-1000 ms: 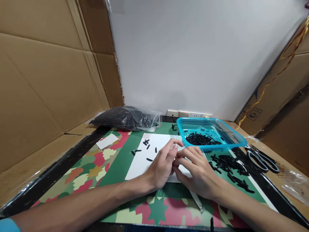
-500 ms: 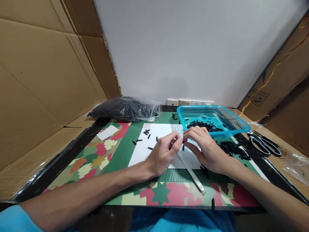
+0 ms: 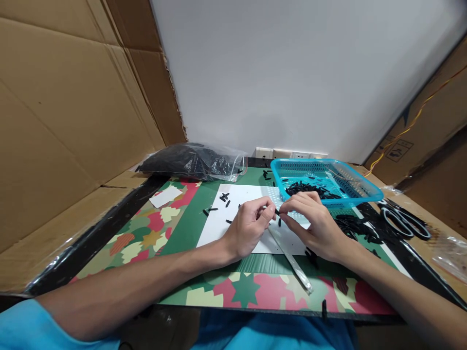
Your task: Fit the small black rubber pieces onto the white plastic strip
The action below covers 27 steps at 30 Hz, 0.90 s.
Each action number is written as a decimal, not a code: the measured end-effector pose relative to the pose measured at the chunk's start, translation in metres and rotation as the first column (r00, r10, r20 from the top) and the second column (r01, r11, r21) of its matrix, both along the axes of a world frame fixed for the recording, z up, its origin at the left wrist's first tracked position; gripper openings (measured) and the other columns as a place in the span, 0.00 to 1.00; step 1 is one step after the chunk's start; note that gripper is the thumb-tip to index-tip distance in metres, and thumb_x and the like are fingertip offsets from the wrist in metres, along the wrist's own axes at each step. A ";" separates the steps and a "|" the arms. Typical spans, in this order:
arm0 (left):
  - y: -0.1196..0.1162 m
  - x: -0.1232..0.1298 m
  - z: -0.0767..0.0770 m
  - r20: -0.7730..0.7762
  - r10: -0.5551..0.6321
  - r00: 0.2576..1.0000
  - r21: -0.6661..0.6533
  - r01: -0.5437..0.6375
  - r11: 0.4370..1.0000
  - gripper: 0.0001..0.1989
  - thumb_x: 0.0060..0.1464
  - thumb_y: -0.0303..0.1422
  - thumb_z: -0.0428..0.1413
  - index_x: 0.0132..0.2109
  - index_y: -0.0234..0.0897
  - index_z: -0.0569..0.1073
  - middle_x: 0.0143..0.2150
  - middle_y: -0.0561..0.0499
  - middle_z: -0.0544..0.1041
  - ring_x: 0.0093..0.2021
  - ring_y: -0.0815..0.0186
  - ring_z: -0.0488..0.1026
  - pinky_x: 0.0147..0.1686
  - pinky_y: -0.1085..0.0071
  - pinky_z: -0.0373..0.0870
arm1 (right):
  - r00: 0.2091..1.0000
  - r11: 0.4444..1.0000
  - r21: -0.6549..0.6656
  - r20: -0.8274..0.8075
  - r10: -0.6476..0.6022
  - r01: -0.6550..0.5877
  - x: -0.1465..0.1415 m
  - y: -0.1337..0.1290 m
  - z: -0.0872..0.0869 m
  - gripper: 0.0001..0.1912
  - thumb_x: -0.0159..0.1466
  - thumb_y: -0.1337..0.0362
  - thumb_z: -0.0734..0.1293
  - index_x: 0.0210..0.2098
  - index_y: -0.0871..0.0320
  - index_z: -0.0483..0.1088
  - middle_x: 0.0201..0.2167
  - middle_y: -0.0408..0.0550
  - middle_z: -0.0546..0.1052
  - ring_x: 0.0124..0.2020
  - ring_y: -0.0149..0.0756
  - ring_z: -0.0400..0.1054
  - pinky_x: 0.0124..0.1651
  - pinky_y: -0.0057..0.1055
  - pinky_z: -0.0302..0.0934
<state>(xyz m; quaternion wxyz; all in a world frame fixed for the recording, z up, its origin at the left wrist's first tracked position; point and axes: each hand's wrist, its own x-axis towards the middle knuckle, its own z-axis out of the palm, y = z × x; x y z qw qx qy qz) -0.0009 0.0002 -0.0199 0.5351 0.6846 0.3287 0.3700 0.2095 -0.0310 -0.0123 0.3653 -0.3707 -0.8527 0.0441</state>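
Over the white sheet (image 3: 215,228), my left hand (image 3: 251,226) and my right hand (image 3: 315,226) nearly meet at the fingertips. Both pinch a small black piece (image 3: 277,212), visible between them. A pale flat strip (image 3: 294,267) slants from beneath my left hand toward the table's front edge. Several loose black pieces (image 3: 224,197) lie on the sheet to the left. Behind my right hand stands a blue basket (image 3: 365,194) holding a heap of black pieces (image 3: 310,190). Another black pile (image 3: 355,226) is beside my right wrist.
A clear bag of black material (image 3: 189,163) lies at the back left, near a white paper scrap (image 3: 166,196). Scissors (image 3: 401,221) and a crumpled plastic bag (image 3: 450,255) are at the right. Cardboard walls (image 3: 65,112) flank the table.
The view has shifted slightly, moving the scene a little to the right. My fingertips have parted slightly, and more of the black piece shows between them.
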 end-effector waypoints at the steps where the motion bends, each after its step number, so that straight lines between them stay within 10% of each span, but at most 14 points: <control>1: 0.000 0.000 0.000 0.003 0.000 1.000 -0.004 0.000 1.000 0.21 0.71 0.49 0.54 0.35 0.38 0.70 0.21 0.60 0.60 0.21 0.72 0.53 0.23 0.73 0.50 | 1.000 1.000 0.002 -0.007 -0.004 0.004 0.001 0.000 -0.001 0.06 0.78 0.68 0.64 0.43 0.54 0.70 0.37 0.42 0.79 0.38 0.37 0.69 0.49 0.40 0.54; 14: 0.003 0.000 0.003 0.034 0.031 0.999 0.088 -0.034 0.996 0.22 0.71 0.50 0.54 0.36 0.37 0.72 0.20 0.61 0.60 0.20 0.72 0.55 0.24 0.73 0.53 | 0.997 0.951 0.300 -0.009 -0.075 0.075 0.008 0.001 0.005 0.06 0.76 0.71 0.65 0.43 0.55 0.71 0.36 0.47 0.80 0.38 0.39 0.70 0.45 0.40 0.57; 22: 0.019 -0.004 0.002 -0.058 0.098 0.993 0.193 -0.085 0.977 0.23 0.71 0.51 0.54 0.37 0.36 0.75 0.22 0.59 0.63 0.23 0.70 0.60 0.25 0.72 0.53 | 0.814 0.943 0.172 0.563 0.142 -0.284 0.012 0.000 0.007 0.12 0.77 0.73 0.61 0.44 0.57 0.76 0.43 0.49 0.80 0.38 0.40 0.67 0.42 0.40 0.62; 27: 0.024 -0.005 0.001 -0.051 0.109 0.993 0.191 -0.098 0.977 0.23 0.70 0.50 0.55 0.35 0.35 0.74 0.22 0.59 0.63 0.22 0.71 0.59 0.24 0.72 0.53 | 0.758 0.863 0.352 0.650 0.053 -0.362 0.005 -0.004 -0.001 0.10 0.75 0.71 0.67 0.38 0.59 0.79 0.41 0.52 0.81 0.34 0.40 0.68 0.37 0.40 0.62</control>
